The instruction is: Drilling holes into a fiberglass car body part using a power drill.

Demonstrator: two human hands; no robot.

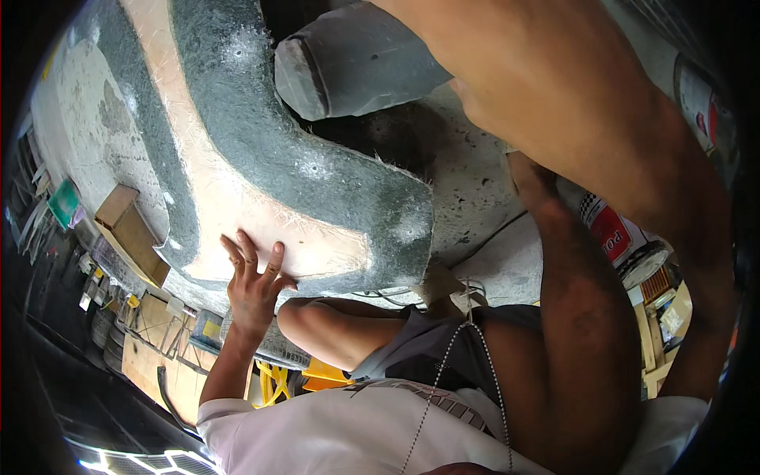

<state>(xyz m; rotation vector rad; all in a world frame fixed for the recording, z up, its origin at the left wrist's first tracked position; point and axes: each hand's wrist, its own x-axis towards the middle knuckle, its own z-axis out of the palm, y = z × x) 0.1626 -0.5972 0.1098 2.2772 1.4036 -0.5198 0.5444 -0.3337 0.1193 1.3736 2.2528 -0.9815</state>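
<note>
Your left grip (pixel 255 291) lies spread on the panel (pixel 245 150), fingertips touching its pale strip (pixel 207 170). Your right grip is out of view, so you cannot tell whether it is spread, pressed together or pinching anything; only the right arm (pixel 554 103) shows, bent across the upper right to the top edge.

Closest to you are your white shirt (pixel 317 427) and a beaded chain (pixel 467 324) hanging over your dark shorts (pixel 396 340). Beyond them, your left knee (pixel 305 318) is bent just beside the panel's lower edge, and your right leg (pixel 582 277) is drawn up, well apart from it.

The panel fills the upper left in front of you, large, curved and dark grey-green, with frayed edges and whitish patches (pixel 315 168). Past its right edge is a grey tapered piece (pixel 364 63), partly behind your arm.

Farther off, a red-and-white can (pixel 613 233) is on the right, a brown box (pixel 127 237) on the left, and lit lamps (pixel 150 461) at lower left.
</note>
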